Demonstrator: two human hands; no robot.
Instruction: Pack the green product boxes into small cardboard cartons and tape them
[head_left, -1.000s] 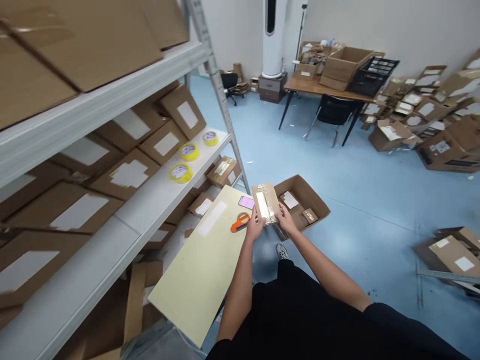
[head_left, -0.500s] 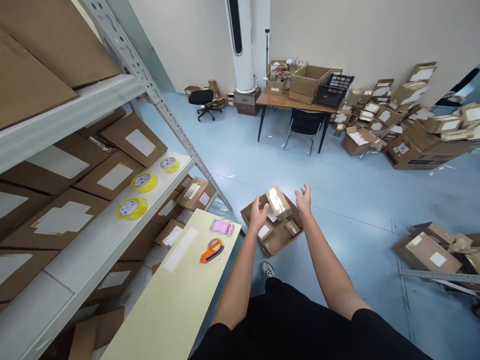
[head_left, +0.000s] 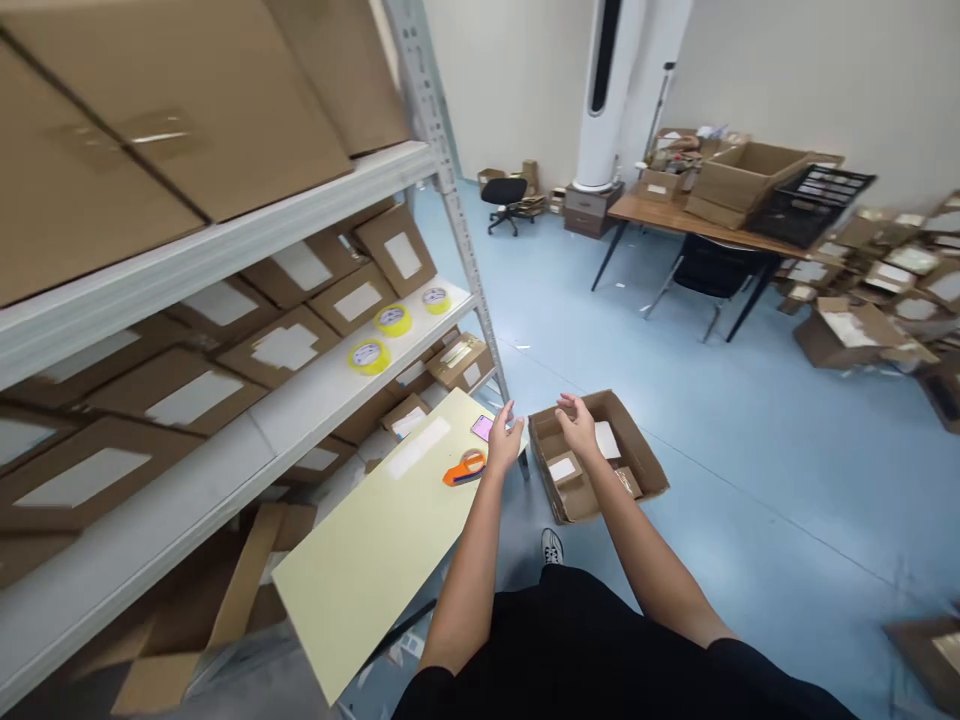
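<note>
My left hand is held up beside the table's right end, fingers apart, with nothing in it. My right hand is over the open carton, also open and holding nothing, its fingers bent a little. The carton stands on the floor, and several small labelled boxes lie inside; my right hand and forearm hide part of them. On the pale yellow table, closest to my left hand, are a pink phone and an orange tape dispenser.
At left a metal shelf bears cardboard boxes and several yellow tape rolls. A wooden desk with cartons, a black crate and a chair stands ahead. Piled boxes lie at right. One shoe is near the carton.
The small taped box that was between my open hands, above the carton, is no longer there. Both hands have come closer together. My view has turned left.
</note>
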